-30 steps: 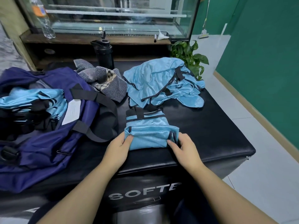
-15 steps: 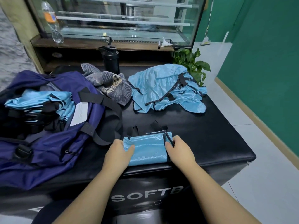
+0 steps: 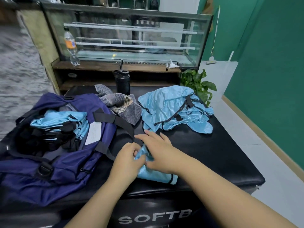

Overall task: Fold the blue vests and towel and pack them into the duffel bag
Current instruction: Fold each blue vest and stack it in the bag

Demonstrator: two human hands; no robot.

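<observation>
Bag [image 3: 54, 170]: open at nine o'clock on the counter [image 3: 213, 155], folded vests [image 3: 62, 120] inside.
Left hand [image 3: 126, 160]: grip clenched on the folded vest [image 3: 156, 176] at six o'clock.
Right hand [image 3: 158, 150]: fingers straight, pressing that vest.
Towel [image 3: 121, 104]: crumpled at twelve.
Loose vests [image 3: 172, 107]: heaped at two o'clock.

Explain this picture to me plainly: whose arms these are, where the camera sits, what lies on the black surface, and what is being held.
No machine here: a person's bare arms, filmed by a camera on their head looking down. On the black padded bench lie a navy duffel bag already holding folded blue vests, a grey striped towel, and a heap of unfolded blue vests. The left hand grips a folded vest near the front edge; the right hand lies over it, fingers fairly straight.
</observation>
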